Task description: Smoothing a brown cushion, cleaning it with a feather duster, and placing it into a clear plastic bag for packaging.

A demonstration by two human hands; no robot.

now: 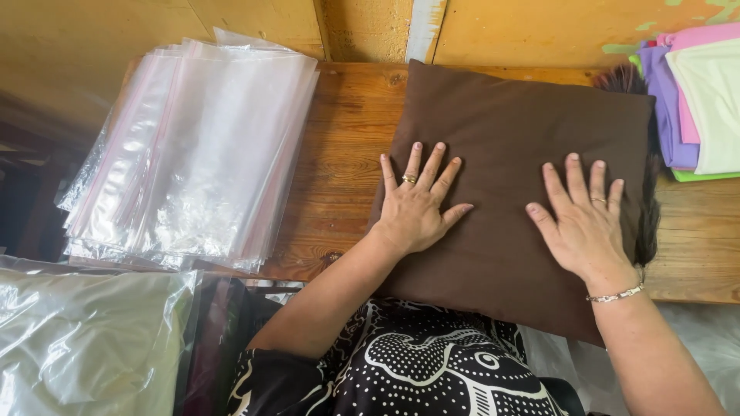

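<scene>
Both hands lie flat with fingers spread, grasping nothing: the left hand (416, 204) and right hand (583, 219) press on the brown cushion (509, 154). It sits at the worktop (339, 169) near edge, overhanging toward the person. It looks soft and light (likely to squash), best gripped at opposite edges. Clear plastic bags (193, 150) are stacked at the left end, folded coloured cloths (697, 100) at the right.
</scene>
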